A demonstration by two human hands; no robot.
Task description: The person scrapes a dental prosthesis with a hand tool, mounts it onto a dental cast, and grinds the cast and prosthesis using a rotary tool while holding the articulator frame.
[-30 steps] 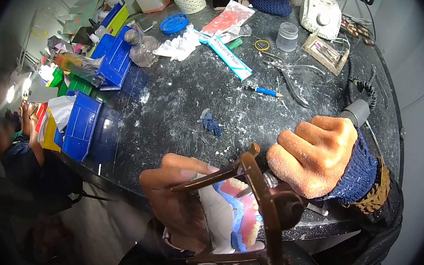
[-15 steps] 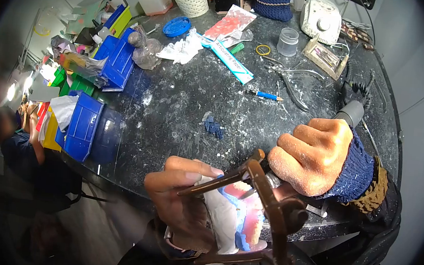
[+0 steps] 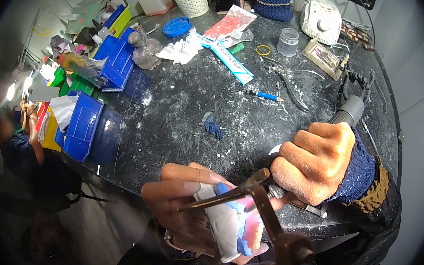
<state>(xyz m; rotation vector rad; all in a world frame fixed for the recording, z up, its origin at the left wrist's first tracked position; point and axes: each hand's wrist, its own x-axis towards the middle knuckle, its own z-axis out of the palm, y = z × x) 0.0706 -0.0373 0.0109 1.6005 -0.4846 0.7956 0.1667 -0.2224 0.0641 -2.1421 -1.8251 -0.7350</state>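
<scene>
At the far side of the bench (image 3: 173,109), a white woven basket (image 3: 190,0) is holding pens, and a plastic jug (image 3: 153,0) is standing beside it. A blue lid (image 3: 176,27) is lying near a crumpled white tissue (image 3: 183,48), while a packet marked "Articulating Paper" (image 3: 231,61) is stretching out to the right of the tissue. A clear jar (image 3: 287,42) is standing near a yellow ring (image 3: 263,50); pliers (image 3: 292,89) are lying near a blue pencil (image 3: 267,95). Along the left, two blue bins (image 3: 81,127) are standing, and beyond them a person in dark clothing (image 3: 23,149) is showing
</scene>
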